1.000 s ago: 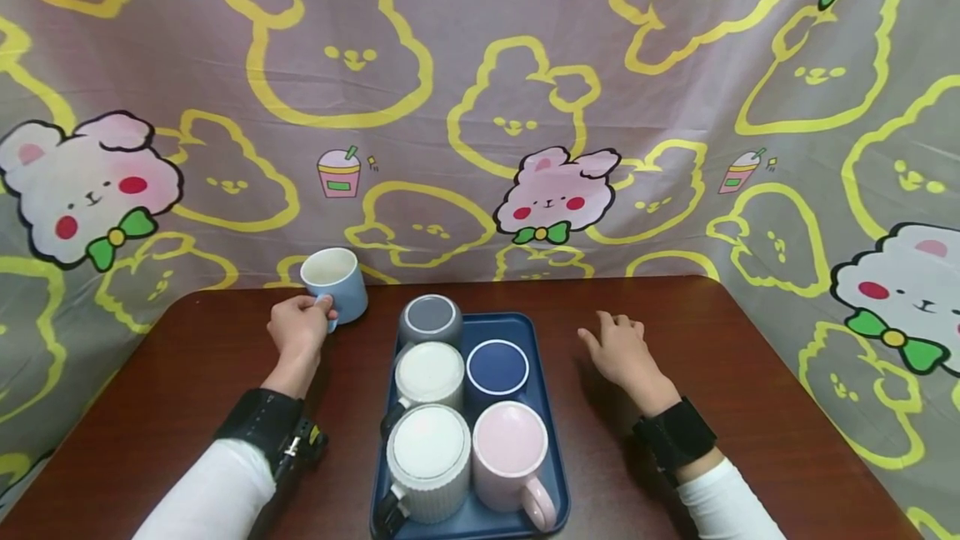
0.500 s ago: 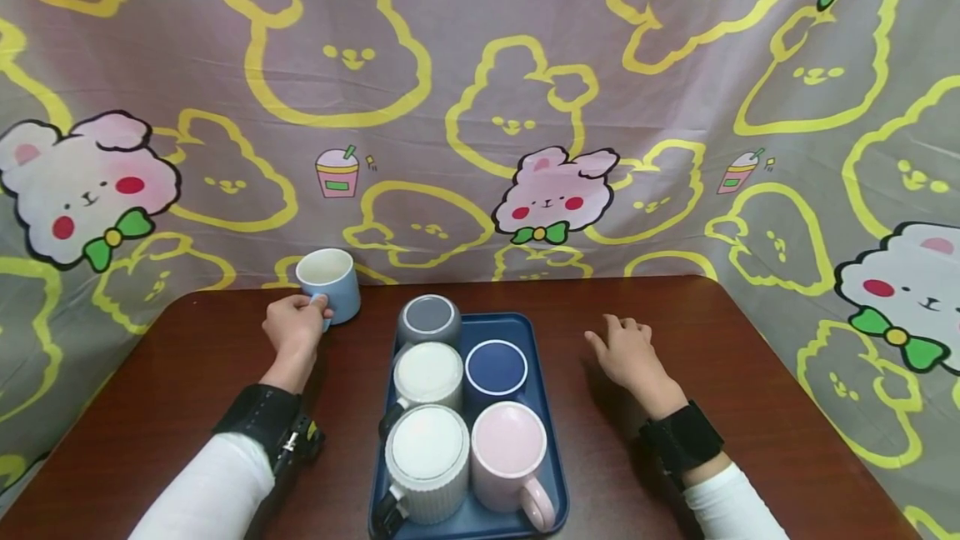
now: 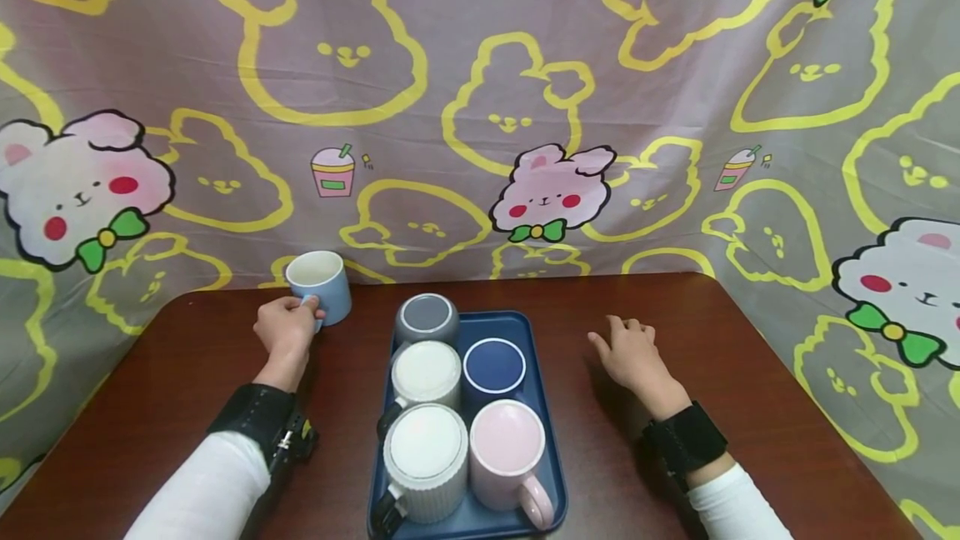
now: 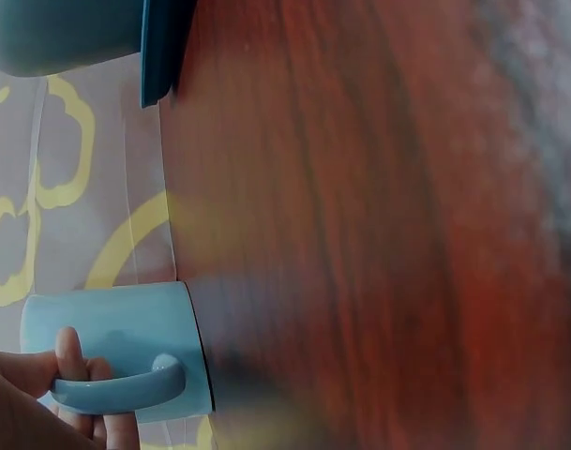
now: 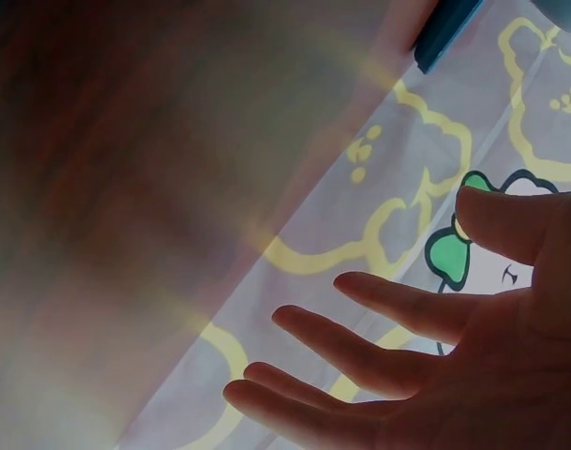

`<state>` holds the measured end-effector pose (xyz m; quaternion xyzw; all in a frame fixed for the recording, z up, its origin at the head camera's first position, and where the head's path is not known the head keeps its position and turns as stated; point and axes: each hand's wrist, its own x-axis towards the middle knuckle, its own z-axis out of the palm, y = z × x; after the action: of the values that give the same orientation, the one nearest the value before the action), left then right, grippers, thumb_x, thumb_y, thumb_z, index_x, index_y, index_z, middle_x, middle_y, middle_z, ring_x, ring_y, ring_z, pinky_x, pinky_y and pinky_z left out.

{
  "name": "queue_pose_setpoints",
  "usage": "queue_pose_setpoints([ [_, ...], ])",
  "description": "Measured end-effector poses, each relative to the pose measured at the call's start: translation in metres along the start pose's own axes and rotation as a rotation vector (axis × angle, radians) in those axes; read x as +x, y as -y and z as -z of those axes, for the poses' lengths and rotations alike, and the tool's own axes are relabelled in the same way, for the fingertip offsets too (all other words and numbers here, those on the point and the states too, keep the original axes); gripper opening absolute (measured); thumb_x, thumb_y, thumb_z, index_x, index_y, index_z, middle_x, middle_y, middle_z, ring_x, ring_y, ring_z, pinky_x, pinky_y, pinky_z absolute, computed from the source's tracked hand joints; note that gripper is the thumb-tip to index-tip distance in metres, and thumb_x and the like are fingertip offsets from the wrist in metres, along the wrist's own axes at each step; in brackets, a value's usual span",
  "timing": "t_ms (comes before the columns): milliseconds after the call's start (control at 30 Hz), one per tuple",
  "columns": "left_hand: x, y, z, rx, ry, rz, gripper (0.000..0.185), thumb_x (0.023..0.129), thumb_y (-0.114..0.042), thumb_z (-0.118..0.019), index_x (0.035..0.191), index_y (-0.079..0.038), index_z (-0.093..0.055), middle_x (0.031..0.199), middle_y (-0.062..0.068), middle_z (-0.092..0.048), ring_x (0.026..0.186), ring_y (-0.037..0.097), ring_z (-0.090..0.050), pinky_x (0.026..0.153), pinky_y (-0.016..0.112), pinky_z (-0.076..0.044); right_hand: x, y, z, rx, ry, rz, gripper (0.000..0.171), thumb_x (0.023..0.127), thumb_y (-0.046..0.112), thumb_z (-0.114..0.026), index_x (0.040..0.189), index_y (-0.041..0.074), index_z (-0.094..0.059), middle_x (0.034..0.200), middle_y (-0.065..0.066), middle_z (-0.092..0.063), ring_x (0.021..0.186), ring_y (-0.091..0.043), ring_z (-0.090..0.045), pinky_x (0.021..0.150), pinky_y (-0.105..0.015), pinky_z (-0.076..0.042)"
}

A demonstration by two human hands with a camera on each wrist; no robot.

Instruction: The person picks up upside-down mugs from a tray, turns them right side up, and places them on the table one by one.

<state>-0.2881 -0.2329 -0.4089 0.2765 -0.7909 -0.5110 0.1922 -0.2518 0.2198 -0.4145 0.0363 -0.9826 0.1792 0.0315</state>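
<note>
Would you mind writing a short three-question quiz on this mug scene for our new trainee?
1. True or false: the light blue mug stands on the tray.
2. How many mugs are on the tray?
3. Which hand holds a mug handle: A) the left hand, B) the right hand, C) neither?

Key
1. False; it stands on the table, left of the tray.
2. Five.
3. A; the right hand rests open on the table.
</note>
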Motion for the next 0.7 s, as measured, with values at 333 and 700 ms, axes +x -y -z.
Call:
queue_pose_setpoints([
  [333,0.003,0.000,0.004,0.035,0.016,-0.020,0.028,0.091,-0.022,-0.061,0.099,0.004,-0.068,0.060,-0.005,-0.067,0.060,0.000,-0.051,0.053,0.016,-0.041,-0.001,-0.004,0.002,0.006,0.008,-0.027,0.058,0.098,0.034,-0.048,0.135,-0.011,-0.039,0.131,-0.039,-0.040,0.120,-0.057,-0.033,0.088,-0.062,-0.043],
  [700,0.004,0.001,0.010,0.108,0.104,-0.036,0.036,0.094,-0.028,-0.056,0.109,0.004,-0.064,0.080,0.010,-0.073,0.100,0.028,-0.063,0.062,0.020,-0.042,-0.002,-0.005,0.003,0.001,0.017,-0.033,0.058,0.099,0.034,-0.047,0.136,-0.010,-0.038,0.131,-0.039,-0.040,0.120,-0.057,-0.033,0.087,-0.061,-0.044],
])
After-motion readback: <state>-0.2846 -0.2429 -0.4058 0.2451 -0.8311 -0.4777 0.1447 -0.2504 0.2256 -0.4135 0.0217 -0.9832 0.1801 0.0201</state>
